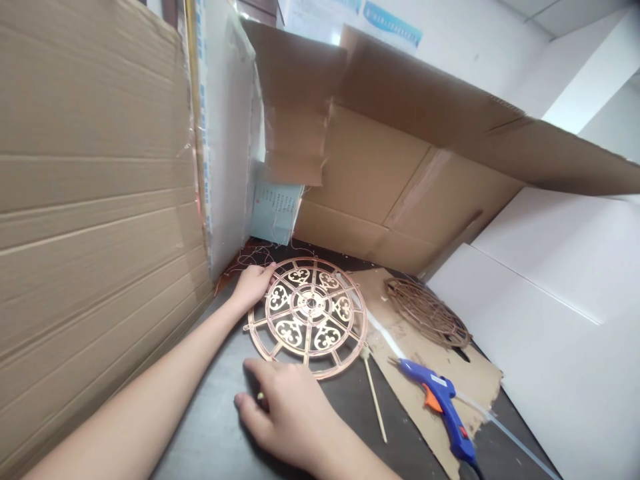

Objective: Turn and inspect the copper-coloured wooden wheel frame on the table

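The right hand (289,405) half-curled, its hold unclear, at 7 o'clock of the openwork disc (303,304); the left hand (254,284) pinched it at 10. All 6 scrolls (289,332) seemed set, remaining work unclear.

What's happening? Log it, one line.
left hand: at rim of lattice wheel | right hand: by near edge, pale tip showing | glue gun: on cardboard sheet
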Demonstrator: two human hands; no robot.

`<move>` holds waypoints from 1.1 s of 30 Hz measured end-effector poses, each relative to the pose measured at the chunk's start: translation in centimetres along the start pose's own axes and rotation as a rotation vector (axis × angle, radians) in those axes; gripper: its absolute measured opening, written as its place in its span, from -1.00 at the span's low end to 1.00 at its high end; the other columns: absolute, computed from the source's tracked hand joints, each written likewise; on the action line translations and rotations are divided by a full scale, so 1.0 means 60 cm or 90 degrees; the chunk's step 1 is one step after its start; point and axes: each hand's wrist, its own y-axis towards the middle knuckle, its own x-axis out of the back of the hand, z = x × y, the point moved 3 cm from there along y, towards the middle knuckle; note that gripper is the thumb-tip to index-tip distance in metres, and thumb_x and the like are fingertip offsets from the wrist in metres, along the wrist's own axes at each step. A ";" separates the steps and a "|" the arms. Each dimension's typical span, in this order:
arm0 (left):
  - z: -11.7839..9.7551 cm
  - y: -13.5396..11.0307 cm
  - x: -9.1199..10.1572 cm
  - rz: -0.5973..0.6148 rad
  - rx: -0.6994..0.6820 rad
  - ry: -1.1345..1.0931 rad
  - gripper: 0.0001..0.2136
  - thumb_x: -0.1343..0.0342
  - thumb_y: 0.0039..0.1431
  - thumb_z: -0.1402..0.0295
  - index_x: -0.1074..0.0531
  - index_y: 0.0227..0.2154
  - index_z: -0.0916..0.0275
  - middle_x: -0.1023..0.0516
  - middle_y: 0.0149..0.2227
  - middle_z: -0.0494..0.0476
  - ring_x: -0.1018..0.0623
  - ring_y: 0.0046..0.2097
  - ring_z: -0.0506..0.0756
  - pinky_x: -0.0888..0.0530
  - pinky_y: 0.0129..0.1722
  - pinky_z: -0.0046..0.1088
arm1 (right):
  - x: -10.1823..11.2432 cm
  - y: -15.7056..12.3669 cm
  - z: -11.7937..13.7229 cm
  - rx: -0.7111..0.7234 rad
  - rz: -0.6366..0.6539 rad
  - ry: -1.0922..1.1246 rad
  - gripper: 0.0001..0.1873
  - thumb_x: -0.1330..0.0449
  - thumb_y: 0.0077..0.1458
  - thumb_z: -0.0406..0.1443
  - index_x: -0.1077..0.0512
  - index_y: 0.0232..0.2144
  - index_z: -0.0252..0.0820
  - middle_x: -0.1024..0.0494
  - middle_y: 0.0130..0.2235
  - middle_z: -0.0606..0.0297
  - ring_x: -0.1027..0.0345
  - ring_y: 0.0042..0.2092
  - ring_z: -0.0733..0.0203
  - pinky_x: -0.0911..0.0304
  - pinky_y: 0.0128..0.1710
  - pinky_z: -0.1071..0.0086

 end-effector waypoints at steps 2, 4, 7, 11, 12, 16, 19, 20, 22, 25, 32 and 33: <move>0.001 0.000 0.000 -0.001 -0.001 -0.003 -0.55 -0.03 0.45 -0.01 -0.48 -0.34 0.32 -0.45 -0.49 -0.05 -0.44 -0.50 -0.05 -0.47 -0.44 -0.49 | 0.002 0.001 0.000 -0.003 0.002 0.005 -0.83 -0.13 0.31 -0.15 -0.36 -0.20 -0.11 -0.61 -0.28 0.27 -0.45 -0.30 0.15 0.00 -0.37 0.32; 0.003 0.000 -0.001 -0.004 0.000 -0.005 -0.55 -0.03 0.45 -0.01 -0.47 -0.33 0.31 -0.45 -0.49 -0.05 -0.44 -0.50 -0.05 -0.47 -0.45 -0.49 | 0.005 0.001 0.000 -0.004 0.005 0.009 -0.83 -0.14 0.31 -0.15 -0.37 -0.20 -0.11 -0.60 -0.30 0.28 -0.43 -0.31 0.15 0.00 -0.37 0.33; 0.006 0.003 -0.002 -0.009 0.001 -0.004 -0.55 -0.03 0.44 -0.02 -0.47 -0.33 0.31 -0.44 -0.48 -0.05 -0.44 -0.50 -0.05 -0.47 -0.45 -0.49 | 0.006 0.000 0.000 -0.003 0.008 0.012 -0.84 -0.14 0.30 -0.16 -0.38 -0.19 -0.12 -0.59 -0.30 0.28 -0.42 -0.32 0.16 -0.01 -0.37 0.33; 0.008 0.005 -0.001 -0.013 -0.003 0.003 -0.54 -0.04 0.43 -0.03 -0.45 -0.36 0.30 -0.42 -0.50 -0.05 -0.43 -0.50 -0.05 -0.46 -0.45 -0.49 | 0.003 0.000 -0.001 0.001 0.000 0.016 -0.84 -0.14 0.30 -0.16 -0.38 -0.19 -0.11 -0.59 -0.30 0.28 -0.40 -0.32 0.17 -0.01 -0.37 0.33; 0.008 0.005 -0.001 -0.014 -0.005 0.005 -0.54 -0.03 0.43 -0.03 -0.45 -0.37 0.30 -0.42 -0.50 -0.06 -0.43 -0.50 -0.05 -0.46 -0.44 -0.48 | 0.003 0.000 -0.001 0.002 0.000 0.017 -0.84 -0.14 0.30 -0.16 -0.37 -0.19 -0.11 -0.59 -0.30 0.28 -0.40 -0.33 0.18 -0.01 -0.37 0.34; 0.006 0.003 -0.001 -0.015 -0.012 0.009 -0.53 -0.04 0.43 -0.04 -0.45 -0.39 0.30 -0.41 -0.52 -0.07 -0.43 -0.51 -0.04 -0.47 -0.43 -0.47 | 0.004 0.001 -0.001 0.004 0.000 0.017 -0.84 -0.15 0.30 -0.16 -0.37 -0.21 -0.11 -0.58 -0.31 0.29 -0.39 -0.33 0.18 -0.01 -0.37 0.34; 0.004 0.002 0.000 -0.014 -0.006 0.005 -0.54 -0.05 0.43 -0.02 -0.45 -0.38 0.30 -0.41 -0.51 -0.07 -0.42 -0.51 -0.05 -0.45 -0.45 -0.49 | 0.005 0.001 -0.001 -0.001 0.002 0.018 -0.84 -0.14 0.30 -0.16 -0.38 -0.18 -0.11 -0.58 -0.31 0.29 -0.40 -0.32 0.17 -0.02 -0.37 0.34; 0.004 0.002 0.000 -0.014 -0.003 0.001 -0.55 -0.05 0.43 -0.02 -0.45 -0.38 0.30 -0.41 -0.51 -0.07 -0.41 -0.51 -0.06 -0.45 -0.46 -0.50 | 0.005 0.001 -0.001 -0.001 0.004 0.019 -0.84 -0.14 0.30 -0.16 -0.38 -0.18 -0.11 -0.58 -0.31 0.29 -0.41 -0.32 0.17 -0.02 -0.37 0.34; 0.005 0.001 -0.001 -0.012 0.004 -0.013 -0.56 -0.06 0.43 -0.01 -0.44 -0.37 0.31 -0.40 -0.51 -0.07 -0.39 -0.52 -0.07 -0.43 -0.48 -0.51 | 0.005 0.001 0.000 0.002 0.005 0.017 -0.83 -0.15 0.30 -0.16 -0.39 -0.18 -0.12 -0.59 -0.31 0.29 -0.42 -0.32 0.17 -0.03 -0.37 0.34; 0.006 0.002 0.000 -0.013 0.010 -0.048 -0.57 -0.06 0.44 0.01 -0.44 -0.36 0.31 -0.38 -0.52 -0.08 -0.36 -0.55 -0.08 -0.39 -0.52 -0.54 | 0.005 0.000 0.000 0.011 -0.002 0.006 -0.84 -0.13 0.31 -0.18 -0.40 -0.16 -0.12 -0.60 -0.31 0.28 -0.45 -0.32 0.15 -0.03 -0.38 0.32; 0.008 0.008 0.012 -0.028 0.029 -0.175 -0.55 -0.01 0.46 0.00 -0.37 -0.41 0.29 -0.19 -0.59 -0.17 -0.14 -0.63 -0.13 -0.14 -0.65 -0.60 | 0.022 0.003 -0.021 0.035 -0.130 0.011 -0.66 -0.06 0.34 -0.25 -0.45 0.08 -0.18 -0.65 -0.26 0.23 -0.53 -0.29 0.10 -0.20 -0.31 0.31; 0.008 0.009 0.014 -0.026 0.029 -0.195 -0.54 0.00 0.46 -0.01 -0.35 -0.42 0.28 -0.16 -0.60 -0.18 -0.11 -0.64 -0.13 -0.11 -0.66 -0.60 | 0.029 0.004 -0.029 0.029 -0.163 0.011 -0.69 -0.05 0.34 -0.26 -0.49 0.02 -0.19 -0.65 -0.27 0.22 -0.53 -0.29 0.11 -0.22 -0.29 0.31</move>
